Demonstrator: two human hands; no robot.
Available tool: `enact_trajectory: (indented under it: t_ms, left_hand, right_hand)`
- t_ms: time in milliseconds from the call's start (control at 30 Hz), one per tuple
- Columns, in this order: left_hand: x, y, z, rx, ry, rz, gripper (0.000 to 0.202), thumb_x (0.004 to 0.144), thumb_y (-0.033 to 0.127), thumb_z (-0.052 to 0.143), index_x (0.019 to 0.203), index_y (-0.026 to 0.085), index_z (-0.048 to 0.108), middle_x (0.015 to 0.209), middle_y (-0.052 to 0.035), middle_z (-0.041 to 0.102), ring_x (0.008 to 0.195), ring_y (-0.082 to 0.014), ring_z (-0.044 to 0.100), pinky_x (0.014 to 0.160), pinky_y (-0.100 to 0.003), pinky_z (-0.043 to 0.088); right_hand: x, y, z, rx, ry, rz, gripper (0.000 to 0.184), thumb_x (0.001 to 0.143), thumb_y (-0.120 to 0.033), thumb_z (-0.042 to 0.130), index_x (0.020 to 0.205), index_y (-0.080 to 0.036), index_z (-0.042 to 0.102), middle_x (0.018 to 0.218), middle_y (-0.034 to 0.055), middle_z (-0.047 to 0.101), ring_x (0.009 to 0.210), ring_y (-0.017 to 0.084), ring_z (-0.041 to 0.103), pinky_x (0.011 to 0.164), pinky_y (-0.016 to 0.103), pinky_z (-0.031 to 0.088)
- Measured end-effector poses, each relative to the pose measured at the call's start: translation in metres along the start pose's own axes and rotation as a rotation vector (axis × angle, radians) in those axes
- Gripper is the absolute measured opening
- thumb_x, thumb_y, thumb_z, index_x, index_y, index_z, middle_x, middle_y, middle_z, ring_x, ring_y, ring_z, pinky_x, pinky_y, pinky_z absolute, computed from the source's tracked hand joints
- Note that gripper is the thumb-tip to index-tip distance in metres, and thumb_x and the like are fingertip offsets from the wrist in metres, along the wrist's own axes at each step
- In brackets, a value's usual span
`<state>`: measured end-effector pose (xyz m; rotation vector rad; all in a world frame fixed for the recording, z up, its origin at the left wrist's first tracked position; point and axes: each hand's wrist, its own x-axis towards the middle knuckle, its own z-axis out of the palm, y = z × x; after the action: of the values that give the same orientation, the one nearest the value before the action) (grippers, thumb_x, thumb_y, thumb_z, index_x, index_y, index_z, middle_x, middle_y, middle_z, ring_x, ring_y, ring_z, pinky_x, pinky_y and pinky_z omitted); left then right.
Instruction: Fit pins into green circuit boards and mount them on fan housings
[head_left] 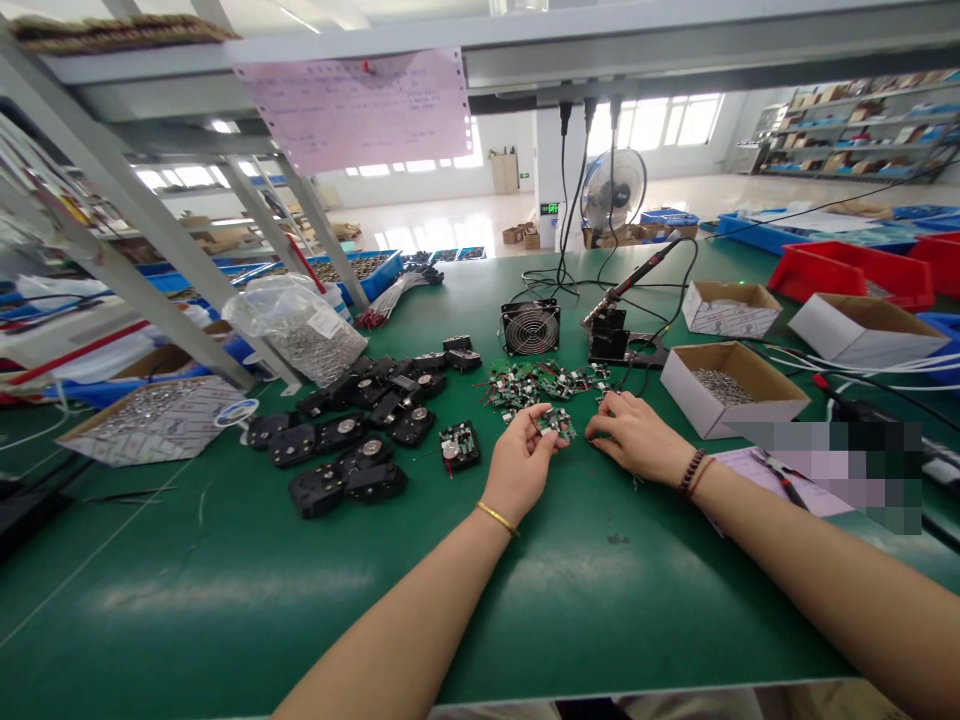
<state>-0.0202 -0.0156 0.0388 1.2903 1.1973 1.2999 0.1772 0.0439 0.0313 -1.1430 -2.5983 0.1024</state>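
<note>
My left hand (521, 465) pinches a small green circuit board (556, 424) with its fingertips, just above the green work mat (225, 590). My right hand (637, 435) rests on the mat to the right of that board, fingers curled and holding nothing I can see. A heap of similar wired boards (540, 382) lies just beyond both hands. To the left lie several black plastic housings (345, 432) with round metal parts, and one open housing with a green board inside (460, 446) sits nearest my left hand.
Beyond the boards stand a wire-guarded cooling fan (531, 328) and a soldering iron (634, 277). Open cardboard boxes of screws (731, 390) sit right, with a bag of screws (296, 330) left. Red bins (851, 275) stand far right. Grey shelf posts (127, 250) rise at left.
</note>
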Motion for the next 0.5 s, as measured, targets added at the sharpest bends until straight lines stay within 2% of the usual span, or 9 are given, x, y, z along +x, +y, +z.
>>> enact_trajectory:
  t_ms: [133, 200, 267, 367, 500]
  left_hand:
    - [0.000, -0.004, -0.001, 0.047, -0.017, 0.023, 0.032, 0.089, 0.009, 0.051, 0.121, 0.009, 0.051, 0.088, -0.0051, 0.063, 0.080, -0.0118, 0.067, 0.078, -0.023, 0.053]
    - [0.000, -0.008, -0.003, 0.137, -0.020, 0.051, 0.033, 0.090, 0.011, 0.051, 0.123, 0.010, 0.051, 0.088, -0.0048, 0.063, 0.082, -0.0134, 0.067, 0.078, -0.024, 0.053]
    - [-0.001, -0.010, -0.005, 0.300, -0.019, 0.079, 0.034, 0.091, 0.013, 0.051, 0.124, 0.013, 0.053, 0.085, -0.0037, 0.063, 0.084, -0.0151, 0.067, 0.077, -0.025, 0.051]
    - [-0.002, -0.012, -0.006, 0.537, -0.028, 0.081, 0.036, 0.091, 0.017, 0.053, 0.127, 0.017, 0.055, 0.083, -0.0022, 0.066, 0.084, -0.0167, 0.067, 0.075, -0.027, 0.048]
    - [-0.004, -0.010, -0.004, 0.665, -0.047, 0.095, 0.039, 0.091, 0.019, 0.054, 0.130, 0.017, 0.055, 0.089, -0.0043, 0.069, 0.082, -0.0185, 0.066, 0.072, -0.028, 0.046]
  right_hand:
    - [0.000, -0.004, 0.000, -0.109, 0.048, -0.074, 0.015, 0.094, -0.026, 0.057, 0.092, -0.020, 0.070, 0.096, 0.0083, 0.053, 0.090, 0.023, 0.043, 0.079, 0.036, 0.033]
    - [0.001, -0.006, 0.001, -0.119, 0.056, -0.094, 0.017, 0.094, -0.025, 0.055, 0.091, -0.017, 0.070, 0.095, 0.0087, 0.054, 0.089, 0.023, 0.043, 0.079, 0.037, 0.033]
    - [0.002, -0.007, 0.001, -0.057, 0.077, -0.086, 0.015, 0.093, -0.022, 0.056, 0.091, -0.016, 0.069, 0.094, 0.0086, 0.055, 0.089, 0.023, 0.044, 0.080, 0.037, 0.034]
    - [0.003, -0.008, 0.000, 0.104, 0.179, -0.067, 0.009, 0.090, -0.018, 0.059, 0.089, -0.016, 0.068, 0.092, 0.0072, 0.055, 0.087, 0.021, 0.045, 0.083, 0.035, 0.035]
    - [0.001, -0.015, -0.003, 0.188, 0.301, -0.095, 0.006, 0.089, -0.016, 0.060, 0.088, -0.015, 0.066, 0.090, 0.0065, 0.054, 0.086, 0.019, 0.046, 0.083, 0.034, 0.036]
